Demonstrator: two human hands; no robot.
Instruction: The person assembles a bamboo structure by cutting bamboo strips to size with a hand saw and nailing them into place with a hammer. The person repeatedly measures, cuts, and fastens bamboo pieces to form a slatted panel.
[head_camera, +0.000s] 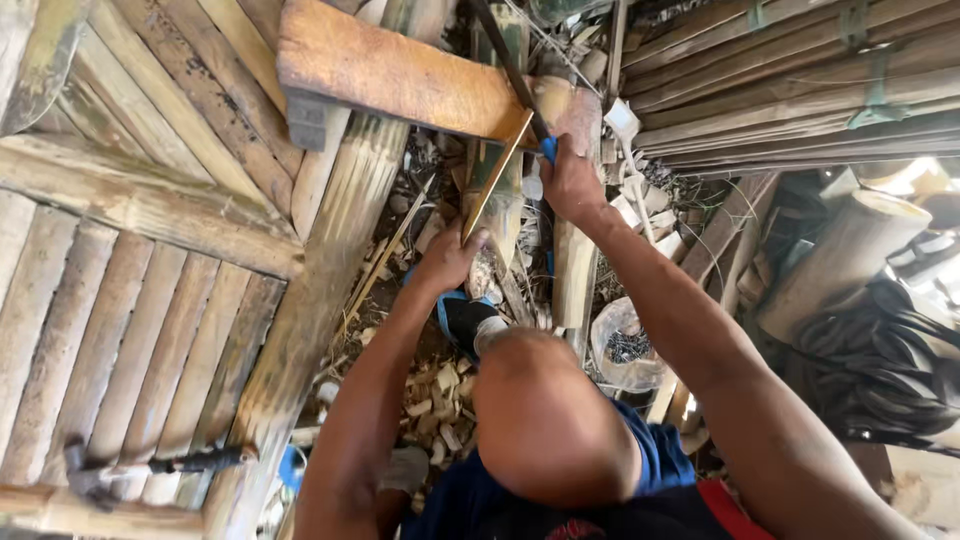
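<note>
2 bare hands work on one thin bamboo strip (497, 178), which slants from the edge of a worn wooden plank (400, 72) down toward the person's raised knee (545, 425). Left hand (450, 258) is closed around the strip's lower end. Right hand (570, 185) is wrapped tight around the blue handle of a dark-bladed knife (508, 68), whose blade runs up past the plank beside the strip's top. Bamboo offcuts (435, 395) litter the ground below. A hammer (150, 465) lies on the slatted bamboo panel (130, 300) at the left, well apart from both hands.
</note>
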